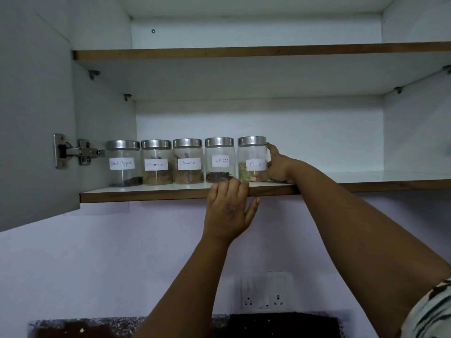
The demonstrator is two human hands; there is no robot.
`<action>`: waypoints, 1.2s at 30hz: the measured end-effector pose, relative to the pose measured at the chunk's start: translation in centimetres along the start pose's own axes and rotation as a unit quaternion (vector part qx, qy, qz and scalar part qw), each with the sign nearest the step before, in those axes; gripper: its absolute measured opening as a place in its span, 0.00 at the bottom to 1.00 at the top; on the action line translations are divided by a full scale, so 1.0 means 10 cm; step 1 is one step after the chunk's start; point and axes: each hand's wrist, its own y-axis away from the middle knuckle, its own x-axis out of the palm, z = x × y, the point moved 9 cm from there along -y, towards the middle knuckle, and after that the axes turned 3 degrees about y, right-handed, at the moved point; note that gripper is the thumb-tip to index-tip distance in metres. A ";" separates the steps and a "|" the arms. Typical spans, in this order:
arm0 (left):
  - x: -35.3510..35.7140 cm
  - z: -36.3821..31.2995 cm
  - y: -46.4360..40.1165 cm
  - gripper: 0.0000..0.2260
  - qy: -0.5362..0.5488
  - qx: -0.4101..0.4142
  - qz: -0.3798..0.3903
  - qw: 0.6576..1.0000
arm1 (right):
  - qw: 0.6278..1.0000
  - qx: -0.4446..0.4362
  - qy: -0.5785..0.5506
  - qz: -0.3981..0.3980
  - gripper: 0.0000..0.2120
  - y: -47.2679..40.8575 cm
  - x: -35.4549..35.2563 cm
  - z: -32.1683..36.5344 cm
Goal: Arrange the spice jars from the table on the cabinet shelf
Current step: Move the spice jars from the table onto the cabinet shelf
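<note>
Head view: five steel-lidded glass jars in a row on the lower cabinet shelf (146, 195), left to right: Black Pepper jar (124, 163), two Cinnamon jars (156, 162), Cloves jar (220, 160), Fennel jar (252, 159). Right hand (277, 167) grasps the Fennel jar, thumb at its base. Left hand (228, 211) hooks curled fingers over the shelf's front edge.

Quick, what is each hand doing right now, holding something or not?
Left hand: grips the front edge of the cabinet shelf, no jar in it.
Right hand: holds the Fennel jar, which stands on the shelf.
</note>
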 end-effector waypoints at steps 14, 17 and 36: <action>-0.04 0.00 -0.01 0.17 0.037 -0.035 0.018 0.999 | 0.998 0.023 0.054 0.020 0.59 0.10 0.03 0.01; -0.01 0.01 0.00 0.19 0.041 -0.037 0.027 0.998 | 0.999 0.024 0.042 0.020 0.59 0.10 0.03 0.00; 0.02 -0.01 0.02 0.21 0.035 -0.013 0.066 0.997 | 0.975 0.044 0.192 -0.103 0.47 0.65 -0.02 0.01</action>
